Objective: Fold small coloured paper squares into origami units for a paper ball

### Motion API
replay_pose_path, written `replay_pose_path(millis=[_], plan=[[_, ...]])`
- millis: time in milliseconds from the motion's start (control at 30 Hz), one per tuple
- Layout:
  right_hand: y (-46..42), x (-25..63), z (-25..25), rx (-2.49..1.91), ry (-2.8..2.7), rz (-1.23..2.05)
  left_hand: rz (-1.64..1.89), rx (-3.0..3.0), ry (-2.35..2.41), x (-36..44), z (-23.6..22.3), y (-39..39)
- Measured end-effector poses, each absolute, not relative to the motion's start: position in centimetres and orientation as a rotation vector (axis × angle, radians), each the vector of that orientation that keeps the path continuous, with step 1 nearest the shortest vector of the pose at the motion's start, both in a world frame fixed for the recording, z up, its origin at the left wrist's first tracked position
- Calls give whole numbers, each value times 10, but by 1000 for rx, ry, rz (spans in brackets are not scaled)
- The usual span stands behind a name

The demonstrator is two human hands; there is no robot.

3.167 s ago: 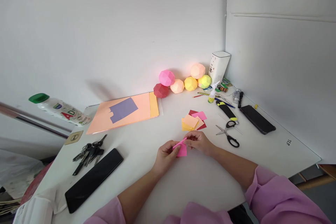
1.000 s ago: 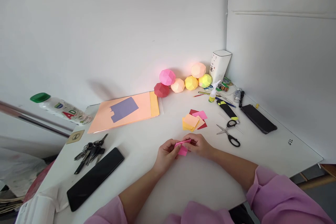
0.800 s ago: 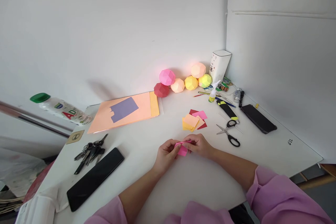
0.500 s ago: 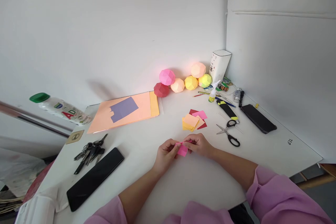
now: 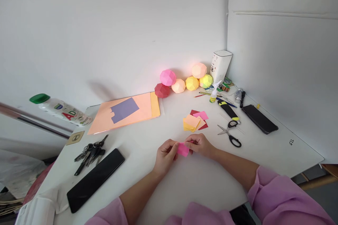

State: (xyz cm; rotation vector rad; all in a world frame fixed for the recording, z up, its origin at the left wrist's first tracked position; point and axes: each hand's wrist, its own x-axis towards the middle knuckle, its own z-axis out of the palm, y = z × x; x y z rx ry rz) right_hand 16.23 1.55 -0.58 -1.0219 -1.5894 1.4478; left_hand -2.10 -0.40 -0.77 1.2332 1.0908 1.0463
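A small piece of pink paper (image 5: 183, 149) is held between both hands above the near part of the table. My left hand (image 5: 166, 154) pinches its left side between thumb and fingers. At the upper right edge, my right hand (image 5: 200, 145) grips the same paper, its fingertips partly covering it. Just beyond the hands lies a loose pile of coloured paper squares (image 5: 192, 121) in peach, yellow, pink and dark red. To the right of the pile, scissors (image 5: 229, 133) rest with their blades apart.
Faceted paper balls (image 5: 178, 85) line the wall. A glue bottle (image 5: 213, 95), box cutter (image 5: 227, 109) and black phone (image 5: 260, 119) are at right. Leftward are peach paper sheets (image 5: 102, 114), keys (image 5: 92, 153), a dark tablet-like slab (image 5: 95, 180) and a white bottle with green cap (image 5: 63, 110).
The pink paper's raised upper fold has opened out, so more of its face shows flat. Both hands stay in nearly the same place, with small finger movements.
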Motion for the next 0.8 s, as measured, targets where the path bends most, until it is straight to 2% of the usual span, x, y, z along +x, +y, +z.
replay_pose_path(millis=[267,800], plan=[[16,162,-5,-1047,-1563,1511,1073,1204,1091,-19,-9,-3],[15,161,-7,-1057,-1739,1396,987,1425,1108,-18,-15,-7]])
